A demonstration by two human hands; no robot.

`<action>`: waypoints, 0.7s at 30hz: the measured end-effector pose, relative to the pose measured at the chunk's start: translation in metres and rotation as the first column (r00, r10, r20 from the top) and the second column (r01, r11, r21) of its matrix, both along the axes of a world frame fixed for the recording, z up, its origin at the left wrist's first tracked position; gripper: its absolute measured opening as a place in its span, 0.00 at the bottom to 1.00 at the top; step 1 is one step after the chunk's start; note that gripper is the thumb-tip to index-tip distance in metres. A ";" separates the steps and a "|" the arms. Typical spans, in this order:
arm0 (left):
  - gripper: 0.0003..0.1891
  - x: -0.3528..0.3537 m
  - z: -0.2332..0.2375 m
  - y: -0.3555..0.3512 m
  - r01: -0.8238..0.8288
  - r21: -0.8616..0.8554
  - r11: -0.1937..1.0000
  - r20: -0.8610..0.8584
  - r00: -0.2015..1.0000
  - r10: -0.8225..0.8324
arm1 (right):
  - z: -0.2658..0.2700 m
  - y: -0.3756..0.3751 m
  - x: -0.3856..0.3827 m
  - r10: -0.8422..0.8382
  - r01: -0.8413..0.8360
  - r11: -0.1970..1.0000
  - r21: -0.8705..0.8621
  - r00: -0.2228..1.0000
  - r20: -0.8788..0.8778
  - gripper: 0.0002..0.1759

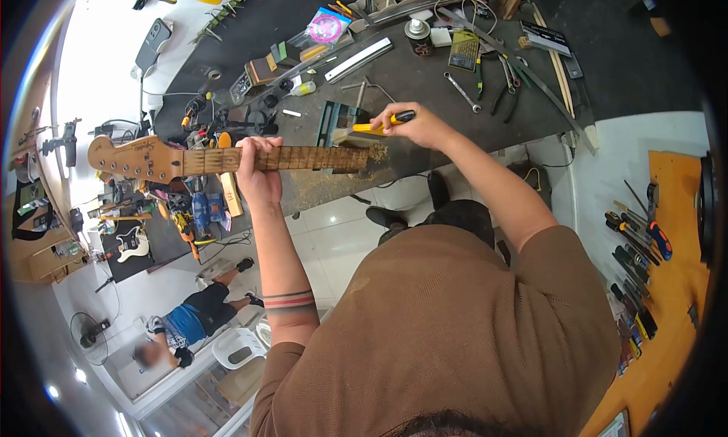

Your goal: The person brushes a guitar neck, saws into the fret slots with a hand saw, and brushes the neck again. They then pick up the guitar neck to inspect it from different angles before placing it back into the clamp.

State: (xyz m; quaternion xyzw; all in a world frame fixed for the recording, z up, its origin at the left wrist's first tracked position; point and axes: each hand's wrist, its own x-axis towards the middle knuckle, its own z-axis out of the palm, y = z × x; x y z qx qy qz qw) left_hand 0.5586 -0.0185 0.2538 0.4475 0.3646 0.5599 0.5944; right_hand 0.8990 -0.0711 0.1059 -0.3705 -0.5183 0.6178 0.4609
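Head view, left hand (258,175) wrapped tight around guitar neck (303,158), neck held level over near edge of dark workbench (425,73), headstock off to the left, right hand (421,126) closed on yellow-handled tool (379,126), tip at neck's heel end, wrench (461,90) lying beyond.

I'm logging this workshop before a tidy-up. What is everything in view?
guitar neck: one, brown, across bench edge
brush: one, yellow-black handle, at neck's end
bench: one, dark, top
spanner: one, silver, on bench
board: one, orange, right
screwdrivers: several, mixed, on board
electric guitar: one, white, left
stool: one, white, floor
person: one, blue top, lower left
left hand: one, gripping guitar neck
right hand: one, holding brush
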 end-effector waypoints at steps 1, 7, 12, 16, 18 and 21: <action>0.11 -0.005 -0.004 0.003 -0.011 -0.003 1.000 0.020 1.000 0.011 | -0.002 0.005 0.010 0.006 -0.005 1.000 -0.015 0.997 0.083 0.07; 0.14 -0.014 -0.008 0.020 -0.031 -0.051 0.998 0.044 0.998 0.033 | -0.021 0.013 -0.009 -0.299 0.313 0.943 0.110 0.946 -0.123 0.05; 0.16 -0.028 -0.012 0.034 -0.069 -0.103 0.992 0.110 0.991 0.081 | -0.020 -0.020 -0.012 -0.332 0.338 0.937 -0.084 0.940 0.076 0.05; 0.16 -0.031 -0.016 0.037 -0.059 -0.110 0.992 0.136 0.988 0.074 | -0.023 -0.018 -0.024 -0.364 0.359 0.931 -0.072 0.928 -0.076 0.05; 0.16 -0.038 -0.018 0.037 -0.059 -0.117 0.991 0.149 0.986 0.076 | -0.048 -0.025 -0.023 -0.294 0.276 0.950 -0.147 0.949 -0.116 0.05; 0.15 -0.038 -0.021 0.042 -0.054 -0.106 0.993 0.171 0.983 0.071 | -0.057 -0.021 -0.004 -0.175 0.159 0.961 -0.228 0.983 -0.053 0.05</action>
